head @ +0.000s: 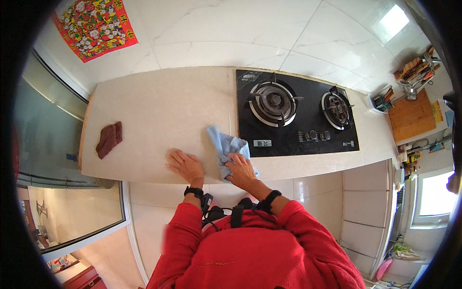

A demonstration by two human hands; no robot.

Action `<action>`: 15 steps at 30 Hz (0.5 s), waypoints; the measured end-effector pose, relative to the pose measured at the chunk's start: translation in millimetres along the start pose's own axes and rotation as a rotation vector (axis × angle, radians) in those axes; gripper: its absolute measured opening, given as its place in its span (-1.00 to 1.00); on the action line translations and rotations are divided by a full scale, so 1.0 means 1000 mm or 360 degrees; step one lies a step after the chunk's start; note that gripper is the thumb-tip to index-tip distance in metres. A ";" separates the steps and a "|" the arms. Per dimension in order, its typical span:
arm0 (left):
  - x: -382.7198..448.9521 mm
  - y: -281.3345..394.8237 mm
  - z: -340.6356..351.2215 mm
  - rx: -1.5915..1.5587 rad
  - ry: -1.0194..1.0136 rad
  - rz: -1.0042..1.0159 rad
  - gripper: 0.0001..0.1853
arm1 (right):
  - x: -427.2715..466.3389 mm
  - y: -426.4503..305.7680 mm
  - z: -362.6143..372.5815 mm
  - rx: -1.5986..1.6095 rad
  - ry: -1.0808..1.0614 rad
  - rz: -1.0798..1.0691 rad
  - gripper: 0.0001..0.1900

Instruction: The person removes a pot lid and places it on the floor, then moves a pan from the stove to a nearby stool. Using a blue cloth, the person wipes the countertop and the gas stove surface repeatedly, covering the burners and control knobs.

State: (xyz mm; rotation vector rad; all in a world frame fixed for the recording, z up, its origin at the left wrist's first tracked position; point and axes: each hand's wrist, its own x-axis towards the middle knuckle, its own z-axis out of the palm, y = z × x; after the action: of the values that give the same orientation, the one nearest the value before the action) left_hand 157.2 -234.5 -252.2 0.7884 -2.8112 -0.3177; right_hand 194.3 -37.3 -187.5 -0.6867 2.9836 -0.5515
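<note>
My right hand [241,171] grips a crumpled light blue cloth [231,144] on the beige countertop [162,108], just left of the front corner of a black two-burner gas stove [288,141]. The cloth spreads out beyond my fingers and reaches the stove's left edge. My left hand [186,166] lies on the countertop near its front edge, fingers spread, holding nothing. A folded brown cloth [109,140] rests farther left on the same surface. Black straps circle both my wrists.
Past the stove, at the right, stand a white container [375,104] with utensils, a wooden cutting board [413,117] and a rack of utensils [418,74]. A tiled wall [216,29] runs behind the counter. A glass-panelled door [79,213] is at lower left.
</note>
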 end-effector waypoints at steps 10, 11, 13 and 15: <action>-0.002 0.000 -0.007 -0.0056 0.0011 0.0053 -0.43 | -0.034 -0.003 -0.029 0.0140 -0.0345 0.0041 -0.32; -0.002 0.001 -0.007 -0.0034 -0.0028 0.0047 -0.42 | -0.040 -0.002 -0.034 0.0133 -0.0402 0.0019 -0.35; -0.001 0.000 -0.007 -0.0029 0.0054 0.0060 -0.41 | -0.047 -0.001 -0.040 0.0185 -0.0527 0.0133 -0.36; -0.001 0.001 -0.006 0.0021 0.0091 0.0066 -0.40 | -0.045 -0.005 -0.041 0.0272 -0.0534 0.0204 -0.34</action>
State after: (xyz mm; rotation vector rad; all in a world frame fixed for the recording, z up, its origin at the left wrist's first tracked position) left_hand 159.3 -233.9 -245.9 0.7293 -2.7747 -0.2661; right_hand 232.7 -8.2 -149.4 -0.5114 2.6110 -0.6058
